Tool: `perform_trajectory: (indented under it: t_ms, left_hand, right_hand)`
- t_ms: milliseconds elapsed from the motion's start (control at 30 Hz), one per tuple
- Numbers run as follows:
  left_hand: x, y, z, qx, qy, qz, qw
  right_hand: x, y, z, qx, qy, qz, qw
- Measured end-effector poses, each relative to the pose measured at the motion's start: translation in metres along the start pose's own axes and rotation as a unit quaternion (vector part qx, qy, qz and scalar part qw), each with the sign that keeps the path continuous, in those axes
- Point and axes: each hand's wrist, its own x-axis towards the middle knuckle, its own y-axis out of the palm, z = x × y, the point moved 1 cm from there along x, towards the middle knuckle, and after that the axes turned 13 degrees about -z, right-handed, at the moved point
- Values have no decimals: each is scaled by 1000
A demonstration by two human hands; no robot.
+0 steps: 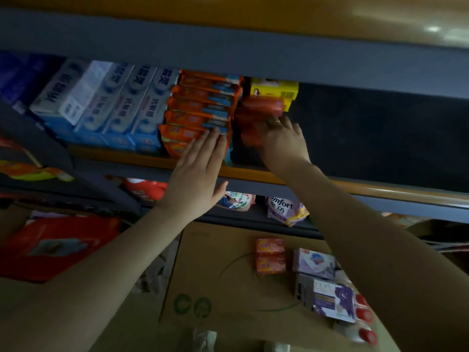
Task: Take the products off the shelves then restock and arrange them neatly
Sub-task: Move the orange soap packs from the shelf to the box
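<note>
On the shelf board (248, 172) stands a stack of orange soap packs (200, 107). My left hand (200, 166) lies flat with straight fingers against the front of that stack. To its right sits a blurred pile of red soap bars (256, 115), with a yellow box (275, 90) behind it. My right hand (281, 138) reaches in and its fingers curl over the red bars; how firmly it holds them is hidden by blur. White and blue toothpaste boxes (119, 102) fill the shelf to the left.
The shelf's right part (380, 138) is dark and bare. Below, a cardboard box top (215, 275) carries pink soap packs (270, 255), purple soap boxes (330, 288) and red-capped bottles (365, 323). A Comfort pouch (284, 209) and a red detergent bag (55, 245) sit lower down.
</note>
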Motion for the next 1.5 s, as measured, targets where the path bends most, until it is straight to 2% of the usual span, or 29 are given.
perform_trajectory:
  t_ms: [100, 267, 367, 433, 533, 700, 800, 933, 1033, 1100, 1200, 1267, 1367, 1500]
  left_hand:
    - [0, -1, 2, -9, 11, -5, 1000]
    - [2, -2, 3, -48, 16, -12, 999]
    - [3, -13, 3, -171, -13, -23, 985]
    - [3, -26, -1, -290, -10, -31, 957]
    - [-2, -50, -12, -404, 12, -39, 914]
    - [-12, -79, -25, -566, -124, -21, 815]
    - [-15, -85, -29, -609, -163, 1, 777]
    - [-17, -90, -41, -623, -168, 23, 764]
    - [-18, -93, -54, -610, -148, 40, 777]
    - [-21, -94, -62, -570, -123, 55, 811]
    - [-30, -93, -68, -483, -110, 69, 866]
    - [-45, -92, -65, -434, -136, 79, 887]
    - [-85, -93, -56, -359, -197, 115, 905]
    - [-165, -109, -35, -276, -334, 151, 889]
  right_hand:
    - [-2, 6, -12, 67, 59, 25, 996]
    - [-23, -19, -16, 269, 100, -44, 957]
    - [-54, -41, -7, 378, 142, -34, 914]
    - [-72, -52, 1, 437, 158, -8, 886]
    - [-94, -64, 14, 522, 194, 29, 830]
    - [-122, -77, 35, 646, 243, 67, 720]
    - [-136, -85, 36, 668, 248, 74, 698]
    - [-149, -98, 29, 667, 256, 100, 693]
    - [-155, -106, 20, 656, 249, 123, 702]
    - [-158, -105, 12, 610, 244, 135, 742]
    - [-161, -89, -5, 438, 199, 113, 869]
    - [-160, -73, -15, 310, 155, 114, 931]
    - [-155, -51, -15, 212, 85, 157, 961]
    - [-148, -25, 28, 194, -30, 272, 942]
